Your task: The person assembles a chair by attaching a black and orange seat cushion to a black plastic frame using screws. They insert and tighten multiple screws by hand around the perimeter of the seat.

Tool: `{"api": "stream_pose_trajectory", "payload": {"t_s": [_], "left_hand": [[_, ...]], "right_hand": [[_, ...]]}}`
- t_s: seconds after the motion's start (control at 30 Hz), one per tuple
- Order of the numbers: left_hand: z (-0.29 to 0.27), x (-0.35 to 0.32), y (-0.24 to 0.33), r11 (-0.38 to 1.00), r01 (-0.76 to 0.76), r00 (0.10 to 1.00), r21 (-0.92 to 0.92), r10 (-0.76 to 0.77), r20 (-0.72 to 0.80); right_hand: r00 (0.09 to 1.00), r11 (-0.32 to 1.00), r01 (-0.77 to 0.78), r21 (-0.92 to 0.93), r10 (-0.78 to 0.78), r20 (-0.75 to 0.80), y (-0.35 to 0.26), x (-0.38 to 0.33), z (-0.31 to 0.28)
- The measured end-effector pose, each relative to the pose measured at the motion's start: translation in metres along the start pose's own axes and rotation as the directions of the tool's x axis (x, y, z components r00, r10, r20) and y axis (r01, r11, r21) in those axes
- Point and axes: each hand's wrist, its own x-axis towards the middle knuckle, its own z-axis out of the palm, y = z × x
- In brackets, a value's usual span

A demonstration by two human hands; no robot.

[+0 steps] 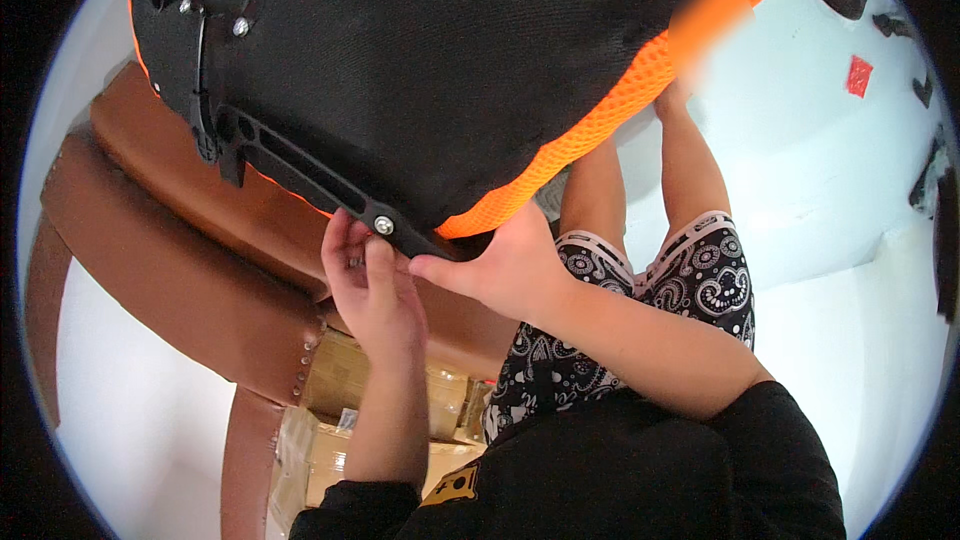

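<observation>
A big black padded panel (pixel 430 60) with an orange mesh border (pixel 590 130) stands before me, looking like the underside of a chair seat. Along its lower left edge runs a black slotted bracket (pixel 310 172), with a silver bolt (pixel 384 225) at its near end. My left hand (pixel 372 285) is closed just below that bolt, fingertips at the bracket's edge; a small glint shows between the fingers, too small to name. My right hand (pixel 505 265) grips the panel's near corner, thumb against the bracket's end and the other fingers hidden underneath.
A brown leather-like seat (pixel 190 260) with studded trim is at the left. Cardboard boxes (pixel 335 375) stand beneath it. Right of my legs, a red packet (pixel 858 76) and several dark parts (pixel 935 175) lie on the pale floor. A cable lever (pixel 203 90) juts from the panel.
</observation>
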Motion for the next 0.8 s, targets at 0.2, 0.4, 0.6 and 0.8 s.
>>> {"api": "stream_pose_trajectory", "payload": {"t_s": [0.2,0.4,0.6,0.8], "left_hand": [[0.000,-0.011,-0.041,0.794,0.368,0.929,-0.483,-0.291,0.230],[0.018,-0.011,-0.034,0.774,0.260,0.963,-0.577,-0.165,0.213],[0.023,0.004,-0.048,0.689,0.343,0.925,-0.638,-0.129,0.357],[0.043,0.008,-0.069,0.872,0.093,0.964,-0.481,0.042,0.262]], "right_hand": [[0.999,0.999,-0.035,-0.021,0.035,0.018,-0.021,-0.002,0.003],[0.999,0.997,-0.039,-0.062,0.039,0.006,-0.018,-0.002,0.009],[0.991,0.978,-0.137,0.156,0.136,0.016,-0.019,-0.006,0.015],[0.985,0.993,-0.116,0.018,0.112,0.132,0.001,0.001,-0.014]]}}
